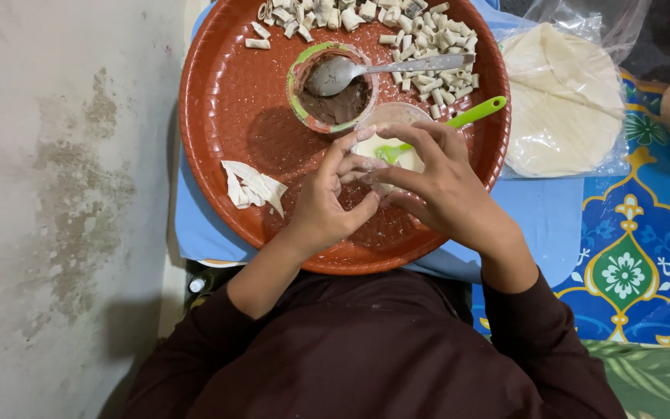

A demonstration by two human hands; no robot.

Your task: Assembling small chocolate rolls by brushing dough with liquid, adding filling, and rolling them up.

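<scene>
My left hand (327,203) and my right hand (440,185) meet over the front of a round red tray (226,101). Together they pinch a small pale piece of dough (367,172), mostly hidden by the fingers. Just beyond the fingertips stands a clear cup of white paste (391,140) with a green-handled spoon (471,113) in it. Behind it is a green-rimmed cup of brown filling (333,97) with a metal spoon (385,70) resting across it. Several small filled dough rolls (432,54) lie heaped at the tray's far side.
Torn dough scraps (251,186) lie on the tray's left. A plastic bag of round flat dough sheets (560,101) sits to the right. The tray rests on a light blue board (544,217). A grey wall (56,194) is on the left, a patterned blue mat (637,256) on the right.
</scene>
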